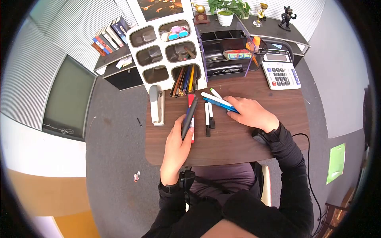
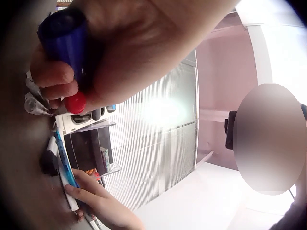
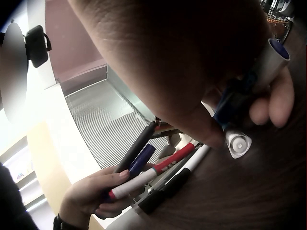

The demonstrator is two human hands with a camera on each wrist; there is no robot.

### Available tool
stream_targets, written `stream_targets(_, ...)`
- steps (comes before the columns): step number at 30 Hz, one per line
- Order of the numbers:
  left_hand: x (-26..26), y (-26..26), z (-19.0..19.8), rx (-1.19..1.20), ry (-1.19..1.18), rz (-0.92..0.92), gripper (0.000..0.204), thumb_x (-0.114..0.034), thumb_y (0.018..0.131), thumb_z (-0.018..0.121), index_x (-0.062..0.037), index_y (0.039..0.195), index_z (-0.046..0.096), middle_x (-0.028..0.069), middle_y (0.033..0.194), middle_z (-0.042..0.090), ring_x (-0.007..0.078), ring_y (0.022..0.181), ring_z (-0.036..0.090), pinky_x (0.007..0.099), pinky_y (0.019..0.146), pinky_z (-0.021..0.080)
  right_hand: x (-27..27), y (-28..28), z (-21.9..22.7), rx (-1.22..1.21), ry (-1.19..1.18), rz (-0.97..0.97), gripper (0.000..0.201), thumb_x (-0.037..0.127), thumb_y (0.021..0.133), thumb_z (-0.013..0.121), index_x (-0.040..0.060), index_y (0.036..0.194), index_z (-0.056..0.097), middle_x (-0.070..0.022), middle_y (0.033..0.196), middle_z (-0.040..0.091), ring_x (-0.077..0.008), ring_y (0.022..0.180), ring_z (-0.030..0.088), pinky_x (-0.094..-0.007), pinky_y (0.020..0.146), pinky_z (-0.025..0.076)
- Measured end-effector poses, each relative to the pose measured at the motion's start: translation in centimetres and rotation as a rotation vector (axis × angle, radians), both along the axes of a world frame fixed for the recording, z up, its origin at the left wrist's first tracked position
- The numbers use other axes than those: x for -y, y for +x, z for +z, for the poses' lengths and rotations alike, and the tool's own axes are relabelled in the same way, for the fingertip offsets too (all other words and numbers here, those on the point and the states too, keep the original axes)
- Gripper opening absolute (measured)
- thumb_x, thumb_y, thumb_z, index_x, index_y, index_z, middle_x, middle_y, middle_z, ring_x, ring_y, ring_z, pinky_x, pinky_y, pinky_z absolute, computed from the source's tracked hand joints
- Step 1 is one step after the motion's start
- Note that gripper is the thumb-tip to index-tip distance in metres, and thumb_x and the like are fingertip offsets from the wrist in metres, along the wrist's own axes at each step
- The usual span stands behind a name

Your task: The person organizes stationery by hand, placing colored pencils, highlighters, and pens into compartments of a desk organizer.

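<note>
My left hand (image 1: 176,142) grips a bundle of markers over the front of the desk. Among them are a dark grey marker (image 1: 189,117), a blue marker (image 3: 142,160) and a white marker with red ends (image 3: 158,171). On the right, my right hand (image 1: 252,113) holds a blue pen (image 1: 218,104) together with a white marker (image 1: 210,97), its fingers curled round them in the right wrist view. A green-ended marker (image 1: 214,92) lies beside these. Between the hands, two white markers with black caps (image 1: 207,119) lie side by side on the wood.
A white organizer (image 1: 137,65) with pencils (image 1: 185,81) and erasers (image 1: 174,33) stands at the back. The stapler (image 1: 157,105) is at the desk's left edge, the calculator (image 1: 281,71) at the back right. A clear-sided drawer rack (image 1: 222,51) sits behind the right hand.
</note>
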State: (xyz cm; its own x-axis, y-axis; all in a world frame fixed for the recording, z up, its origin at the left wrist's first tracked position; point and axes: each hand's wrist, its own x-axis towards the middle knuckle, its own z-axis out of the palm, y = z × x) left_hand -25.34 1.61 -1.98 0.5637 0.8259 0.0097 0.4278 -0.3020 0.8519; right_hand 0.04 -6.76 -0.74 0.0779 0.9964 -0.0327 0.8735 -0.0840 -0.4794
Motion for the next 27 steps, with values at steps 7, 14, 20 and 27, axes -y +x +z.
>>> stream_targets(7, -0.2, -0.4, 0.6, -0.013, 0.243, -0.016, 0.045, -0.016, 0.095, 0.056, -0.0052, 0.138, 0.045, 0.0231, 0.121, 0.058, 0.0438, 0.104, 0.062, 0.0464, 0.088, 0.049, 0.0, 0.0, 0.0, -0.007, 0.004, 0.003, 0.043, 0.021, 0.090, 0.060, 0.0039, 0.127, 0.049, -0.0224, 0.096, 0.067, -0.0420, 0.090, 0.064, -0.0499, 0.078, 0.051)
stream_targets(14, -0.7, -0.5, -0.5, -0.315, 0.368, 0.131, 0.054, -0.015, 0.095, 0.056, -0.0019, 0.143, 0.036, 0.0251, 0.123, 0.049, 0.0483, 0.099, 0.060, 0.0517, 0.079, 0.053, 0.0, 0.0, -0.2, -0.001, 0.010, 0.008, 0.044, 0.021, 0.090, 0.060, 0.0034, 0.128, 0.048, -0.0226, 0.097, 0.067, -0.0420, 0.091, 0.064, -0.0492, 0.079, 0.051)
stream_targets(20, -0.8, 0.5, -0.6, -0.253, 0.561, 0.146, 0.059, -0.022, 0.090, 0.065, 0.0025, 0.138, 0.043, 0.0198, 0.120, 0.049, 0.0408, 0.110, 0.053, 0.0477, 0.089, 0.046, 0.0, 0.0, 0.0, -0.010, -0.005, 0.008, 0.045, 0.020, 0.089, 0.061, 0.0031, 0.129, 0.048, -0.0222, 0.098, 0.067, -0.0413, 0.092, 0.064, -0.0487, 0.079, 0.051)
stream_targets(27, 0.7, 2.1, -0.2, -0.347, 0.576, 0.088, 0.053, -0.032, 0.082, 0.074, -0.0025, 0.124, 0.060, 0.0118, 0.122, 0.052, 0.0321, 0.119, 0.046, 0.0462, 0.100, 0.035, 0.0, 0.1, -0.1, -0.007, -0.012, 0.007, 0.046, 0.021, 0.089, 0.061, 0.0031, 0.129, 0.048, -0.0221, 0.099, 0.067, -0.0411, 0.093, 0.064, -0.0487, 0.080, 0.051)
